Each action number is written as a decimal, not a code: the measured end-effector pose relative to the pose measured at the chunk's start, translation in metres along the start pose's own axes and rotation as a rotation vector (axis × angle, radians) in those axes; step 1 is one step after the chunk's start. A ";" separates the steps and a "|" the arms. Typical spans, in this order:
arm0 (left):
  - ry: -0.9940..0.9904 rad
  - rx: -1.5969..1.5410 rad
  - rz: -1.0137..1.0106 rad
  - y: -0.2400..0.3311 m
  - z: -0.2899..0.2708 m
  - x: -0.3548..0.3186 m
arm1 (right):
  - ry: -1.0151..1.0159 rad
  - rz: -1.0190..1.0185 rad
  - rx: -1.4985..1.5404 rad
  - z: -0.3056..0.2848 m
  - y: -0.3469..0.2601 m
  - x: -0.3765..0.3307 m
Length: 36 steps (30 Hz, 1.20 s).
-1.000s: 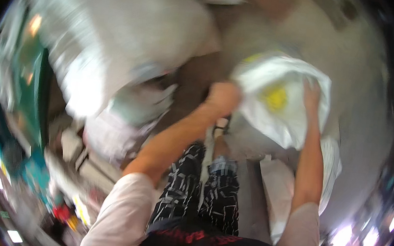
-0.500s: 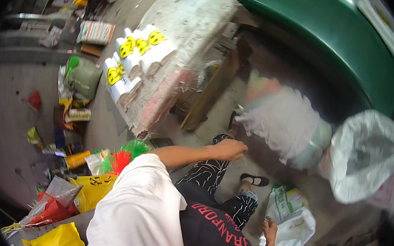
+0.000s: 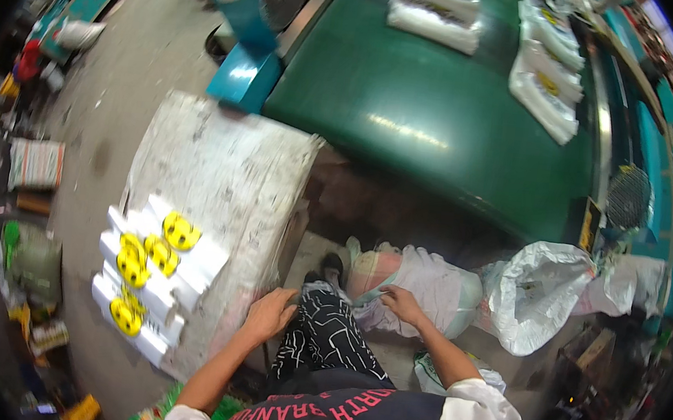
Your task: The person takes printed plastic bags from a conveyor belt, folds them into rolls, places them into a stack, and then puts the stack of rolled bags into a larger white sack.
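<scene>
My left hand [image 3: 266, 316] rests by the near edge of a scuffed white table [image 3: 233, 175], fingers loosely curled with nothing visible in them. My right hand [image 3: 402, 303] reaches to a stuffed whitish sack [image 3: 427, 285] lying on the floor by my feet and touches its mouth. My patterned trouser leg [image 3: 327, 336] lies between the two hands. A stack of white bags with yellow prints [image 3: 151, 268] lies on the table's left part.
A large green conveyor belt [image 3: 445, 115] carries white bags [image 3: 435, 11] at the back. An open white sack [image 3: 536, 297] stands to the right. Clutter and bags line the floor at the left [image 3: 33, 166].
The view has swung from a white bag held up in both hands to the table and conveyor. My hands have come down, the right one onto the floor sack.
</scene>
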<state>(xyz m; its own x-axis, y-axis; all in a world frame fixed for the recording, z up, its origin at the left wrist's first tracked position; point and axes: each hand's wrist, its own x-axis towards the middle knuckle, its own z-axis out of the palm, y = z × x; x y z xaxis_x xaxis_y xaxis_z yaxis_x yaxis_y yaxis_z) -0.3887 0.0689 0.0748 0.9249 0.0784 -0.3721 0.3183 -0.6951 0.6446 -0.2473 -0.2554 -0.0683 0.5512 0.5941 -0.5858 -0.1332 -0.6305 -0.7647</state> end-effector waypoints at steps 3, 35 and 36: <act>0.026 -0.041 0.026 0.015 -0.036 0.028 | -0.015 -0.140 -0.020 -0.018 -0.054 0.024; 0.440 0.262 0.673 0.241 0.064 0.578 | 0.661 -0.221 -1.067 -0.488 -0.061 0.170; 0.412 0.254 0.646 0.231 0.065 0.565 | 0.588 -0.245 -1.003 -0.456 -0.066 0.150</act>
<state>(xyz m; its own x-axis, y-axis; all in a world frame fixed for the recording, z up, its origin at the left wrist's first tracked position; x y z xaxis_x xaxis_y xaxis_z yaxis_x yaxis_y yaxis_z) 0.1941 -0.0942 -0.0298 0.9282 -0.1713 0.3303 -0.3163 -0.8308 0.4580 0.2201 -0.3523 0.0168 0.8004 0.5981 -0.0394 0.5890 -0.7970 -0.1341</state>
